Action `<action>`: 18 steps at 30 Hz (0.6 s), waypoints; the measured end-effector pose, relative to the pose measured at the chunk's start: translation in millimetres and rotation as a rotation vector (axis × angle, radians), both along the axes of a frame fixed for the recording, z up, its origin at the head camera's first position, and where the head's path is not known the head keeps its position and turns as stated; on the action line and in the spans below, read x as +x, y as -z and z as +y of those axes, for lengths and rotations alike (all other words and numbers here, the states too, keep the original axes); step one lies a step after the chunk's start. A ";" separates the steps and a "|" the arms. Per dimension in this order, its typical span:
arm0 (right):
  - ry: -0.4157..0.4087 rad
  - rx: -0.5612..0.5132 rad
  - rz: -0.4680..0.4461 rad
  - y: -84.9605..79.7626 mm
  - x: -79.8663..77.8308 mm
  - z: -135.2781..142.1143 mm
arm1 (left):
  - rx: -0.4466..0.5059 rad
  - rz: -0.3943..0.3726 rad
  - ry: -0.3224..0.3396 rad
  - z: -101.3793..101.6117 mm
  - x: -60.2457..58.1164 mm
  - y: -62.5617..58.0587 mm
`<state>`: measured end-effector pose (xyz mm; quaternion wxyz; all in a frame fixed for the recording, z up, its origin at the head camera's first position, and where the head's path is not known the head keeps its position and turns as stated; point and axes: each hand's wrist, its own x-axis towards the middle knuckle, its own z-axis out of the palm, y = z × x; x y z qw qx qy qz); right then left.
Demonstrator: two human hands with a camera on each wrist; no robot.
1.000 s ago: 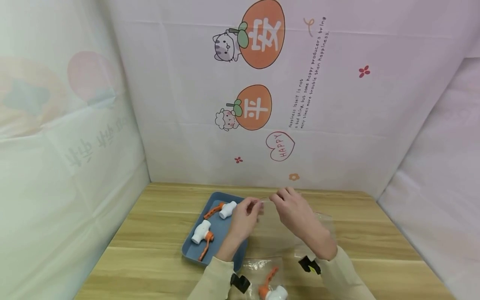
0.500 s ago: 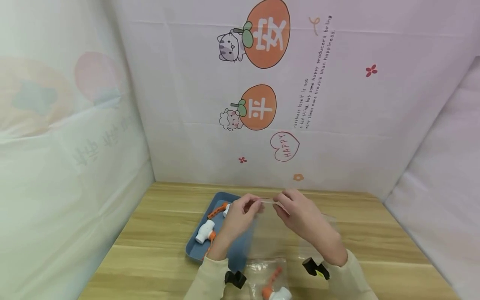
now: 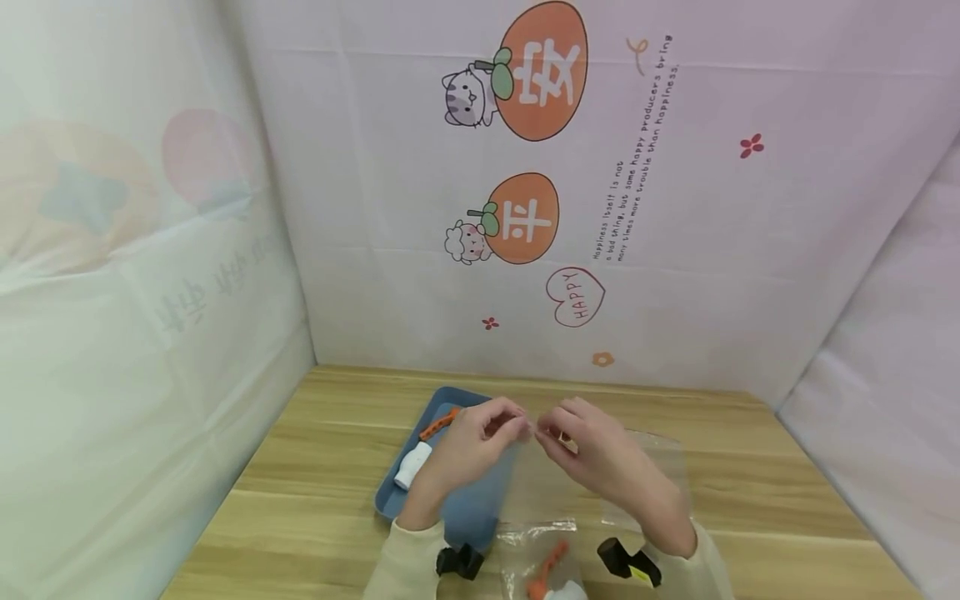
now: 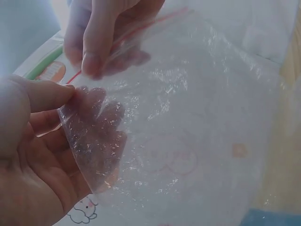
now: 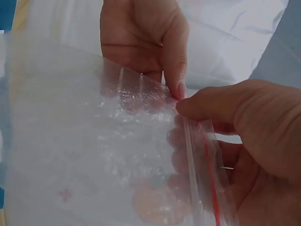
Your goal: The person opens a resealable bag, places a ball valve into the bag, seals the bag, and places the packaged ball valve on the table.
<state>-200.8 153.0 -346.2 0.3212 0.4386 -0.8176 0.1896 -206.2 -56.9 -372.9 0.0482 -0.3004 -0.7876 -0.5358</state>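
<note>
Evidently both hands are on one clear plastic bag (image 4: 197,117), raised above the bench (image 3: 787,500) between its middle and far edge. The left hand (image 3: 468,450) pinches it near one end of its mouth, thumb in front and the other fingers loosely bent behind the film. The right hand (image 3: 600,458) grips the same rim just beside it, thumbtip against the film and fingers bent behind; the two thumbs nearly meet. A red stripe (image 5: 212,183) runs along the mouth. Left of the bench's middle, close to its far edge, sits a blue tray (image 3: 468,518), partly covered by the left forearm; a white fitting (image 3: 412,465) lies by its left wall and an orange handle (image 3: 439,423) toward its far end. Toward the bench's near edge, a second bag (image 3: 513,550) holds an orange-and-white valve (image 3: 538,587). Another clear bag (image 3: 663,467) lies flat toward the far right corner, partly behind the right forearm.
</note>
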 end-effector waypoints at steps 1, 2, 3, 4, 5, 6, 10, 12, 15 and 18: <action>-0.005 -0.006 -0.009 0.4 1.3 -0.1 | 0.010 0.003 0.006 -1.2 0.7 -1.2; -0.008 -0.010 -0.014 0.8 2.4 -0.4 | 0.019 0.006 0.008 -2.3 1.2 -2.1; -0.013 -0.014 -0.020 1.0 3.4 -0.7 | 0.029 0.011 0.007 -3.1 1.6 -2.8; -0.015 -0.017 -0.024 1.2 4.3 -0.7 | 0.040 0.015 0.004 -3.2 2.0 -3.4; -0.017 -0.019 -0.025 1.5 4.9 -0.6 | 0.050 0.019 0.002 -3.3 2.4 -3.9; -0.020 -0.023 -0.024 1.7 5.4 -0.5 | 0.062 0.023 0.001 -3.1 2.7 -4.4; -0.034 -0.042 -0.015 1.4 7.1 0.6 | 0.107 0.035 0.018 -1.4 4.4 -6.6; -0.047 -0.056 -0.004 0.9 7.8 1.3 | 0.128 0.042 0.039 -0.8 4.9 -7.4; -0.065 -0.065 0.001 0.6 9.5 2.1 | 0.154 0.057 0.070 -0.7 6.1 -7.6; -0.073 -0.062 -0.011 0.4 11.9 2.9 | 0.165 0.061 0.092 -0.9 7.8 -7.2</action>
